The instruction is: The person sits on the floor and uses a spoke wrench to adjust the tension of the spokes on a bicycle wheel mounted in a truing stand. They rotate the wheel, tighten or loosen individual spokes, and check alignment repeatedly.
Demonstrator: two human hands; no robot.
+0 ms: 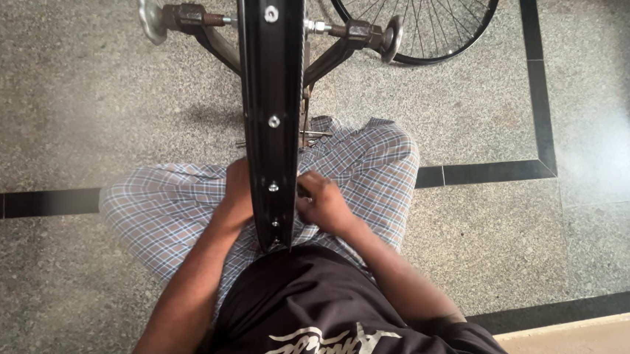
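Rim (273, 91) upright, edge-on, long axis running away from the person; both hands' fingers' grip unclear.

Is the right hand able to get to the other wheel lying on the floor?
Probably not from here. The right hand is down by the black rim at the lap, while the other wheel lies far ahead on the floor, beyond the stand.

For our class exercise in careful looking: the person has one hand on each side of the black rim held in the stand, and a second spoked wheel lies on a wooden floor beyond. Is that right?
Not quite. The head view shows the second spoked wheel lying on a speckled stone floor with dark inlaid strips, not wood. The rest holds: the left hand and right hand sit on either side of the black rim in the stand.
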